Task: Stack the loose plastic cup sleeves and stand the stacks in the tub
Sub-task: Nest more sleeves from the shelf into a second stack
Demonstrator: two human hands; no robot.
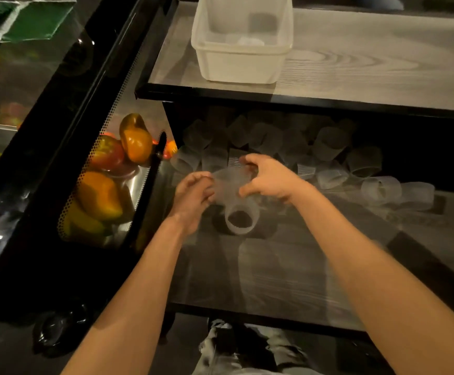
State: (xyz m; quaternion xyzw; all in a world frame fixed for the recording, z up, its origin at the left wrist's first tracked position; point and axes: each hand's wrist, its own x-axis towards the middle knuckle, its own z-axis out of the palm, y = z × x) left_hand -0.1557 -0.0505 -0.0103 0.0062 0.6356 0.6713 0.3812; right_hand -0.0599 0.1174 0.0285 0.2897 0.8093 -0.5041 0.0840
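Both my hands hold a short stack of translucent cup sleeves over the lower shelf, its open end facing me. My left hand grips the stack's left side with curled fingers. My right hand curls over its top right, thumb and fingers around the upper sleeve. Several loose sleeves lie heaped at the back of the lower shelf, some on their sides at the right. The white plastic tub stands on the upper shelf, with something pale and unclear on its floor.
The upper shelf overhangs the heap of sleeves. A glass-fronted display case at left holds bell peppers in a metal tray. A green carton sits at the far left top. The lower wooden shelf stretches toward me.
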